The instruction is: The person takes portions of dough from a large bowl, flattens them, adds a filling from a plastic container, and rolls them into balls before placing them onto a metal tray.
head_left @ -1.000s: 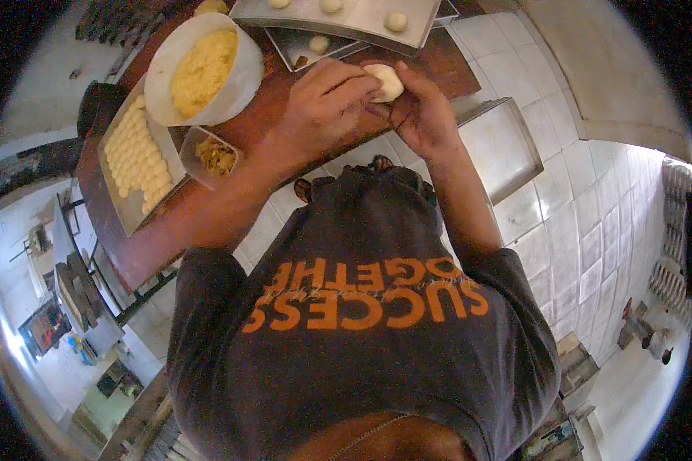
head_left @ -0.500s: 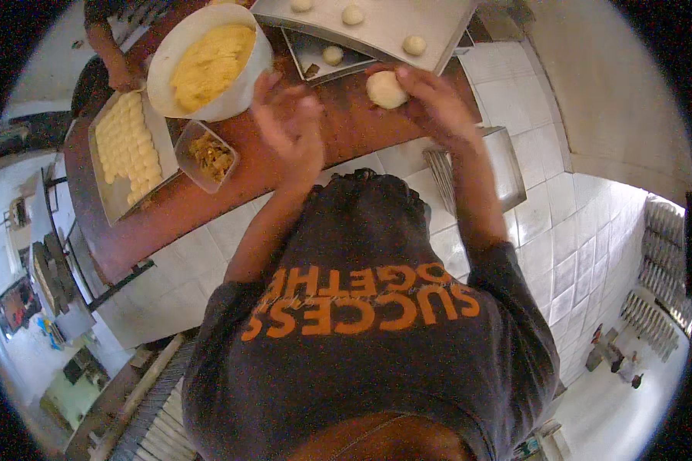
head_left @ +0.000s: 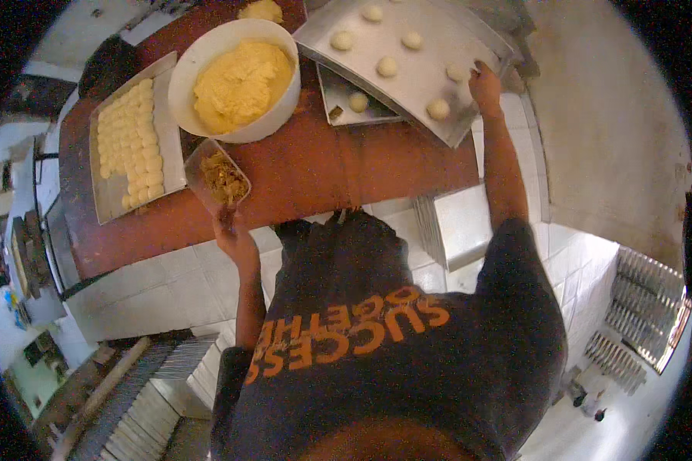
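My left hand point(head_left: 234, 237) is at the near corner of a clear plastic container point(head_left: 200, 175) holding shredded brown filling point(head_left: 224, 178). Its fingertips are dark and blurred against the container's edge, so their grip is unclear. Far to the right, my right hand point(head_left: 484, 91) reaches over a large metal tray point(head_left: 415, 69), close to its right side. Its fingers are slightly apart beside a pale round dough ball point(head_left: 454, 73) lying on the tray. Several similar dough balls point(head_left: 387, 67) sit spaced apart there.
A white tub point(head_left: 287, 104) of yellow dough point(head_left: 242, 84) stands behind the container. Leftward, a tray point(head_left: 115, 192) carries rows of small dough pieces point(head_left: 131, 138). Another tray point(head_left: 342, 117) lies partly under the large one. All rest on a reddish-brown table point(head_left: 307, 177); stacked trays point(head_left: 461, 223) stand below.
My right hand has moved right and left the dough ball on the large tray. My left hand has dropped to the filling container. The other person's arm is out of view.
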Motion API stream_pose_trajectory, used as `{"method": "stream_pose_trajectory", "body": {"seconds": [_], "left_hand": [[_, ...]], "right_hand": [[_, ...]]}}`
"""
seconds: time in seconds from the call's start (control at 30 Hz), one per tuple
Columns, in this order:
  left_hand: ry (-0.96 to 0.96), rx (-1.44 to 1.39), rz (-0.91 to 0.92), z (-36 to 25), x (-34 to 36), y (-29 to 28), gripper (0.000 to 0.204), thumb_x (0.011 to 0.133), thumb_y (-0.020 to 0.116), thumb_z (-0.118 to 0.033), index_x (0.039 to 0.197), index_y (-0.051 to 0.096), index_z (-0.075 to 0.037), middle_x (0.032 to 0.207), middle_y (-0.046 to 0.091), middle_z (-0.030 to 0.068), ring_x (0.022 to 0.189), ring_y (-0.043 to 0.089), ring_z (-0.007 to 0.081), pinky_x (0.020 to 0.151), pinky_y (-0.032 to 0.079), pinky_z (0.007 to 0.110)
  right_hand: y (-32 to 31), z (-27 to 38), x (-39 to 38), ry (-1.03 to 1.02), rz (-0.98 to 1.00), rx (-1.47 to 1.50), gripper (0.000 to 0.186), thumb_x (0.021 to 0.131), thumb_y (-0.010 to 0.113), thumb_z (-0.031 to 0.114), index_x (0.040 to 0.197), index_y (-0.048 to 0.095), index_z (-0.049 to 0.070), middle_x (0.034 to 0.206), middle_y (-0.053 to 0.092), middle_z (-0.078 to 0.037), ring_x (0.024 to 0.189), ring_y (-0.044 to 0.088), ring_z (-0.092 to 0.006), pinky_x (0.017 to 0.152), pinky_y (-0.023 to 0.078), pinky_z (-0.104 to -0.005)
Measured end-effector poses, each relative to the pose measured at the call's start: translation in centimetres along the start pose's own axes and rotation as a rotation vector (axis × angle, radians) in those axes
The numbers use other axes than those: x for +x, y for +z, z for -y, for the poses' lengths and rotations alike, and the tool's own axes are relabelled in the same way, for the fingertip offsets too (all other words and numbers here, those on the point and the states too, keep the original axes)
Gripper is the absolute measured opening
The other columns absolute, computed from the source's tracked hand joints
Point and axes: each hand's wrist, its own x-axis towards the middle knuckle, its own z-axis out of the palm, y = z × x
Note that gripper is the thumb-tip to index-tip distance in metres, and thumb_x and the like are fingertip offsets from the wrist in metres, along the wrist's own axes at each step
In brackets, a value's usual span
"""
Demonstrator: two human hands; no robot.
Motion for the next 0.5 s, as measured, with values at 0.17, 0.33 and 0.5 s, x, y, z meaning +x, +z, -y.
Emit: {"method": "stream_pose_trajectory", "body": {"seconds": [0.17, 0.33, 0.5], "left_hand": [[-0.048, 0.039, -0.077, 0.9, 2.5, -3.1, 0.027, 0.084, 0.049, -0.005, 0.108, 0.047, 0.006, 0.103, 0.054, 0.0139, 0.093, 0.053, 0.0188, 0.082, 0.043, 0.030], [0.008, 0.148, -0.215, 1.6, 11.4, -9.1, 0.024, 0.082, 0.051, -0.004, 0.104, 0.051, 0.007, 0.100, 0.056, 0.0123, 0.092, 0.053, 0.0184, 0.080, 0.043, 0.031], [-0.020, 0.855, 0.084, 8.3, 23.4, -13.7, 0.029, 0.077, 0.056, -0.027, 0.091, 0.061, -0.002, 0.092, 0.061, 0.0170, 0.086, 0.059, 0.0317, 0.075, 0.046, 0.037]], "right_hand": [[1.8, 1.8, 1.9, 0.011, 0.210, -0.218, 0.029, 0.073, 0.052, 0.015, 0.101, 0.059, 0.008, 0.089, 0.061, -0.016, 0.084, 0.058, -0.0329, 0.074, 0.046, -0.0384], [-2.1, 9.6, -1.7, 0.129, 0.016, -0.158, 0.028, 0.078, 0.048, 0.016, 0.100, 0.057, 0.001, 0.093, 0.060, -0.020, 0.088, 0.057, -0.0341, 0.075, 0.045, -0.0397], [-2.0, 22.2, -12.7, -0.062, 0.006, 0.042, 0.024, 0.077, 0.054, 0.015, 0.094, 0.059, -0.001, 0.084, 0.061, -0.015, 0.074, 0.059, -0.0263, 0.062, 0.046, -0.0339]]}}
